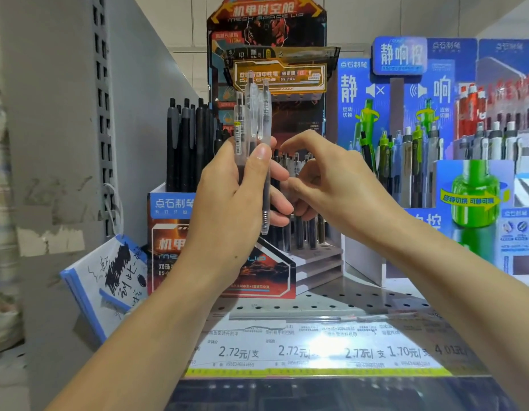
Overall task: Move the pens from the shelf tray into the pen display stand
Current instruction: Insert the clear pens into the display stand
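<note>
While the left hand (pixel 236 185) grips a bunch of clear pens (pixel 253 126) upright before the tiered pen display stand (pixel 316 253), the right hand (pixel 325 179), fingers loosely curled and empty, could knock one loose picking it out.

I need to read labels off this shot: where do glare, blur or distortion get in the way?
Head view: glare whitens the price strip at its middle; the clear pens in the left hand look soft; the right hand is a little blurred; the shelf upright leans from wide-angle distortion; the blue display reads clearly.
</note>
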`<state>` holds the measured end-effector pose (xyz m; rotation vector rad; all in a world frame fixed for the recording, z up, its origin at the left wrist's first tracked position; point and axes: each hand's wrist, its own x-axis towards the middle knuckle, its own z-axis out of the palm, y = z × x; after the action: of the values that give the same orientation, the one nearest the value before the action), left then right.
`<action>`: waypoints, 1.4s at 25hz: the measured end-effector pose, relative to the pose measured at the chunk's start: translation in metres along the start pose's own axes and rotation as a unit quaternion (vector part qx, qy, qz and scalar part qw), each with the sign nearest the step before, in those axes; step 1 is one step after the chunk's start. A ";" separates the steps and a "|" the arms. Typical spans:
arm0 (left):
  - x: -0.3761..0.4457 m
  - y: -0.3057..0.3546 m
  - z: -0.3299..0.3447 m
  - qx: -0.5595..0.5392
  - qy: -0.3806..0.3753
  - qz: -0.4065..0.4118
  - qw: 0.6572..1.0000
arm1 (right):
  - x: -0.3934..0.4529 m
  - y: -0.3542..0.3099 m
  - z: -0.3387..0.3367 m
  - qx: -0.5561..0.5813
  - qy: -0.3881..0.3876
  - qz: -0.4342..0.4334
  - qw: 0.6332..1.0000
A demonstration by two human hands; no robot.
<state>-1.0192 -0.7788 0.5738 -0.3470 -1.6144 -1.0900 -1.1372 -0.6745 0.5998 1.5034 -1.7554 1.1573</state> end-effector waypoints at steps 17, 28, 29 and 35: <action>-0.013 0.016 0.005 0.006 -0.078 -0.097 0.992 | 0.006 -0.017 -0.024 0.359 0.012 0.062 0.931; -0.006 0.008 -0.004 0.092 0.016 -0.060 0.994 | 0.015 0.001 -0.037 0.279 0.110 0.111 0.948; -0.007 0.008 -0.003 0.097 0.015 -0.057 0.994 | 0.014 0.002 -0.032 0.252 0.109 0.106 0.956; -0.006 0.005 0.001 0.097 0.026 -0.062 0.993 | 0.007 0.006 -0.017 0.188 0.071 0.085 0.976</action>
<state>-1.0140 -0.7731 0.5710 -0.0886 -1.6968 -1.0155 -1.1464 -0.6628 0.6124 1.4502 -1.6568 1.7206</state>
